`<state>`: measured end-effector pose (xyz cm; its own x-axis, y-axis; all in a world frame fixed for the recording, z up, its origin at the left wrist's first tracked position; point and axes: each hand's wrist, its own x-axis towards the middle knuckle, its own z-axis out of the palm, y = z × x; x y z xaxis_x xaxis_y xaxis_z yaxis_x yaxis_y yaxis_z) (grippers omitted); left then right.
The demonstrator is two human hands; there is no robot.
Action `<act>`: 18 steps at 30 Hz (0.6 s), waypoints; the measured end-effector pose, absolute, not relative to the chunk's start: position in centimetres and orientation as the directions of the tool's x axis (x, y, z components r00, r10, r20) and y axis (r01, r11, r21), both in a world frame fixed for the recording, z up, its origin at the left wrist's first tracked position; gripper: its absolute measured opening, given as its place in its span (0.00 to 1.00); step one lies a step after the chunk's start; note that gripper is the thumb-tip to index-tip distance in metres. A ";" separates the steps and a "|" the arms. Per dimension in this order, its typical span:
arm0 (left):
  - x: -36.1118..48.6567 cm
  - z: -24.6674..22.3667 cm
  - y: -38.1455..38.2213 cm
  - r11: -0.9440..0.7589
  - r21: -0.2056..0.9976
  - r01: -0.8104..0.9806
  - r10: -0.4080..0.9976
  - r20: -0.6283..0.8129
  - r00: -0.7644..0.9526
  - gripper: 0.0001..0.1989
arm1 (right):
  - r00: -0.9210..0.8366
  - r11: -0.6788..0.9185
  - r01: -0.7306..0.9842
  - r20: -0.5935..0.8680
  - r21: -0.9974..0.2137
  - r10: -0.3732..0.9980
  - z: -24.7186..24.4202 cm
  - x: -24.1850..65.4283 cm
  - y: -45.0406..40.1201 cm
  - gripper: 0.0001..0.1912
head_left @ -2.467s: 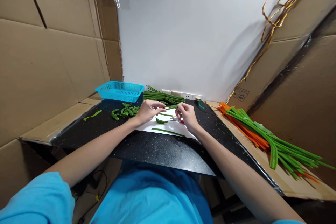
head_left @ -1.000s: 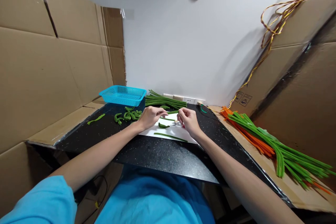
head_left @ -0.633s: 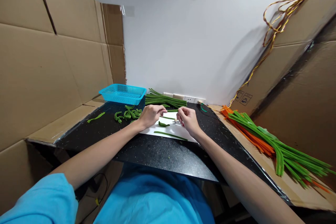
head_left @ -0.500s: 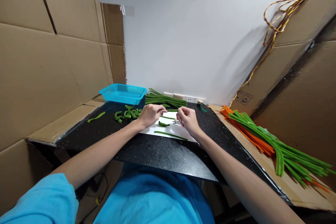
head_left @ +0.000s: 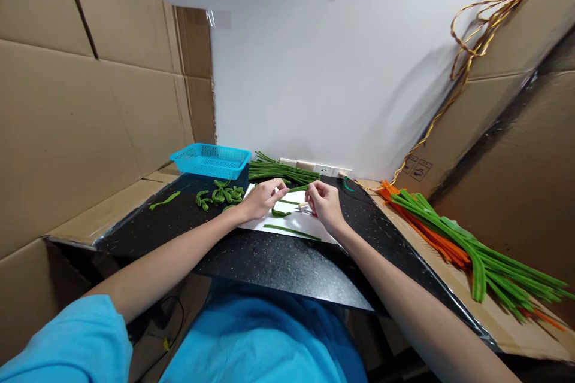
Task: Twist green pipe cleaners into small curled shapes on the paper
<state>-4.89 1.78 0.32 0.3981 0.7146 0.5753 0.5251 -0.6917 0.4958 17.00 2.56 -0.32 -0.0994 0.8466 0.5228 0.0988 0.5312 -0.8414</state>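
Between my two hands stretches a short green pipe cleaner [head_left: 297, 189], held just above a white sheet of paper [head_left: 257, 222]. My left hand [head_left: 264, 198] pinches its left end, fingers closed. At the other end, my right hand [head_left: 325, 203] grips it between thumb and fingers. A bent green piece [head_left: 281, 213] and a straight green pipe cleaner [head_left: 291, 231] lie on the paper. Under my right hand is a small metal-tipped tool [head_left: 304, 207] with a bit of red, partly hidden, so its kind is unclear.
Curled green pieces [head_left: 220, 194] are heaped left of the paper on the black table [head_left: 287, 266]. Behind stand a blue basket [head_left: 211, 161] and a bundle of green pipe cleaners [head_left: 287, 171]. Orange stems [head_left: 442, 245] and green stems [head_left: 489, 257] lie on cardboard at right.
Both hands have shifted slightly to the right. The left fingers have tilted downward along the pipe cleaner, and more of the tool shows beside the right hand.
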 end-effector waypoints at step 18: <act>-5.3 0.5 1.7 -0.741 0.285 0.608 0.605 0.675 0.421 0.09 | -0.140 0.498 0.146 0.480 -0.855 0.866 -0.2 16.9 2.3 0.21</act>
<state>-5.26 1.69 0.53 0.4215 0.6055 0.6751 0.6079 -0.7410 0.2851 16.86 2.26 -0.19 -0.1398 0.8658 0.4804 0.1457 0.4979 -0.8549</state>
